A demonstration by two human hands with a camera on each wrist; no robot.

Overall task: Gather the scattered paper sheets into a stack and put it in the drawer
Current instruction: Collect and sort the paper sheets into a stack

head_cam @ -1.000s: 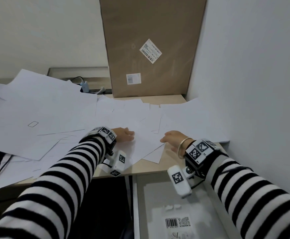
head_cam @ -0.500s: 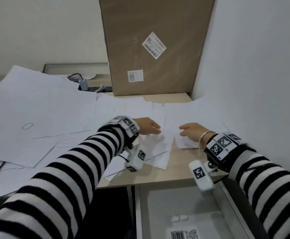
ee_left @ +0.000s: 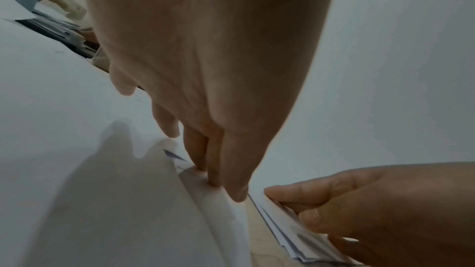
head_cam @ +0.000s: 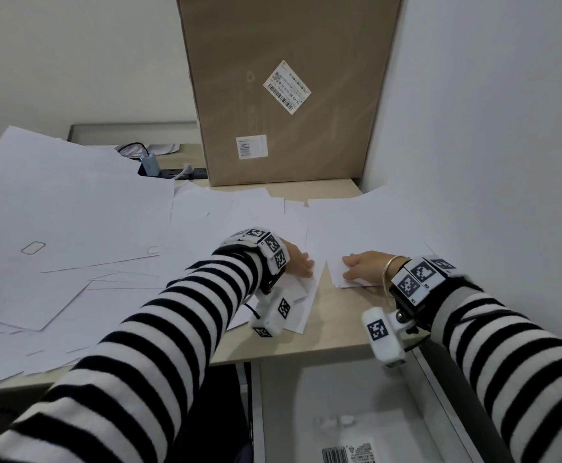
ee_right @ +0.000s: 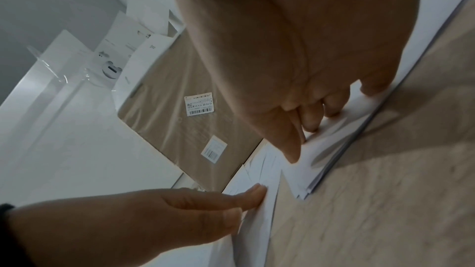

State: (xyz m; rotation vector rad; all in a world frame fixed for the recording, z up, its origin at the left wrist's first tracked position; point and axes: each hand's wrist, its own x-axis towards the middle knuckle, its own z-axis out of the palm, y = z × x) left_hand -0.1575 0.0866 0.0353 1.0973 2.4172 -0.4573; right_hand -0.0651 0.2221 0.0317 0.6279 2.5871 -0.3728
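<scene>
White paper sheets (head_cam: 72,208) lie scattered over the wooden desk (head_cam: 336,325). My left hand (head_cam: 301,265) presses straight fingers (ee_left: 216,172) on the edge of overlapping sheets (head_cam: 303,295). My right hand (head_cam: 356,265) rests bent fingers (ee_right: 311,125) and thumb on top of a small uneven stack (head_cam: 346,282), also seen as the stack (ee_right: 334,149) and the stack (ee_left: 280,228). A strip of bare desk separates the two hands. The open grey drawer (head_cam: 272,412) sits below the desk's front edge, under my right wrist.
A tall cardboard box (head_cam: 289,95) stands at the back of the desk against the white wall (head_cam: 489,162) on the right. A power strip with a plug (head_cam: 159,168) lies behind the papers. A labelled package (head_cam: 346,452) lies in the drawer.
Both hands moved farther onto the desk. The sheets under my right hand slid away from those under my left, baring a strip of desk between them.
</scene>
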